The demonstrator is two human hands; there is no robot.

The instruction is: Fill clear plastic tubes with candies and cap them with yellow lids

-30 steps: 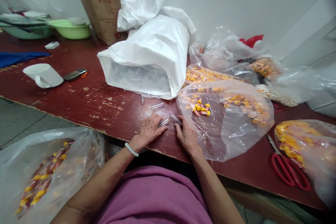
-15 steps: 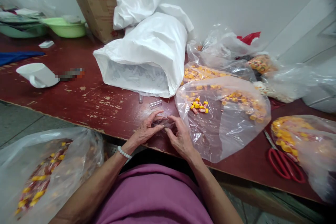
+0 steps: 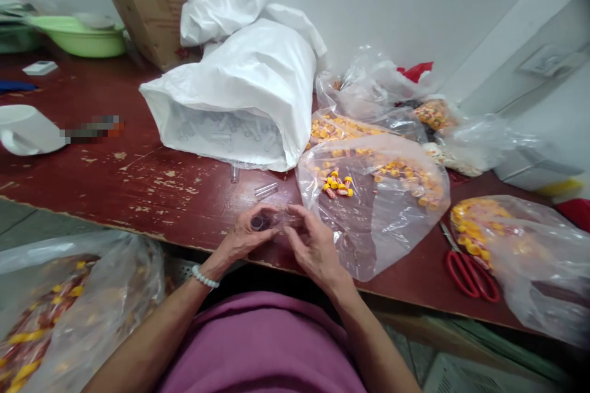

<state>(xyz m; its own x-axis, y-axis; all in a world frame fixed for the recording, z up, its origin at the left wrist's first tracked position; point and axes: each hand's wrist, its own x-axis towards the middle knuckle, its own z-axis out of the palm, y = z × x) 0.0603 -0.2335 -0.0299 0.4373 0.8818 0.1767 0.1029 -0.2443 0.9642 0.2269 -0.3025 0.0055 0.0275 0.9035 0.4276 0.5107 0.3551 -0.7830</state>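
Near the table edge my left hand [image 3: 242,236], with a beaded bracelet at the wrist, curls round clear plastic tubes [image 3: 258,222], their round ends facing me. My right hand [image 3: 316,245] faces it, thumb and fingers closed on the other end of the clear plastic between the hands; its outline is blurred. Just beyond lie two loose clear tubes, one sideways [image 3: 266,189] and one [image 3: 235,173] by the mouth of a white sack [image 3: 258,73]. More clear tubes show inside that sack. Right of my hands, small yellow-capped tubes [image 3: 338,184] rest on a clear plastic bag [image 3: 354,245].
Red-handled scissors [image 3: 470,273] lie to the right, beside another bag of yellow-capped pieces [image 3: 520,245]. A white mug [image 3: 30,129] stands at left, with a green basin [image 3: 80,37] and a cardboard box [image 3: 147,6] behind. Below the table edge, left, hangs a filled plastic bag [image 3: 106,301].
The view has shifted, so the table's things appear further left. My left hand has turned, and the tubes' round ends now show in it. Both hands stay close together.
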